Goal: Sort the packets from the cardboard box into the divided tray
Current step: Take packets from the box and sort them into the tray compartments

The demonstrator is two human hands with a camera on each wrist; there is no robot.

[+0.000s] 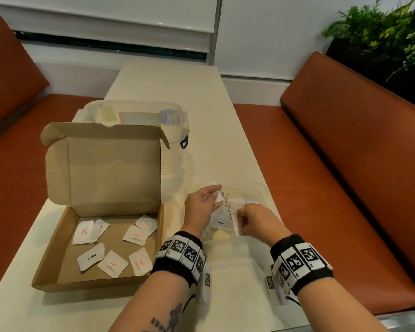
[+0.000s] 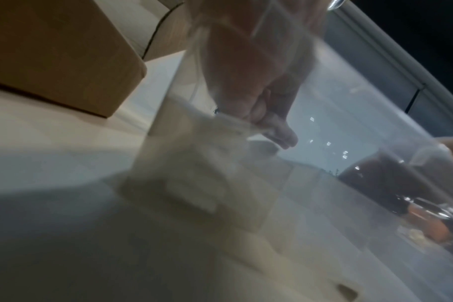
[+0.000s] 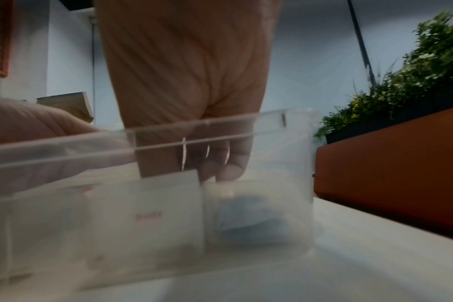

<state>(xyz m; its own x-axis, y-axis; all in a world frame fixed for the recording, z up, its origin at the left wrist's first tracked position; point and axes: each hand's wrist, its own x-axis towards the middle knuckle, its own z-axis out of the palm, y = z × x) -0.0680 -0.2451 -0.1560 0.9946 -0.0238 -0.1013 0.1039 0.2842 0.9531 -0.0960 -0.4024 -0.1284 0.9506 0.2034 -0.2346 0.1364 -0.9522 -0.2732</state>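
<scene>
Left hand [image 1: 202,203] pinches packets [image 1: 216,196] over tray [image 1: 261,188]; right hand [image 1: 255,220] curled, grip unclear. Box [image 1: 101,236] left.

Both forearms are bare, with no sleeves in view. Each wrist wears a thick black band [image 1: 181,257] ringed with white square tiles printed with black-and-white coded markers, and a further white marker tag [image 1: 207,279] hangs below the left band, with similar ones [image 1: 270,282] under the right band [image 1: 301,261]. The left forearm carries a dark tattoo [image 1: 170,319] of an inked figure with block lettering beside it, partly cut off at the lower edge of the head view.
</scene>
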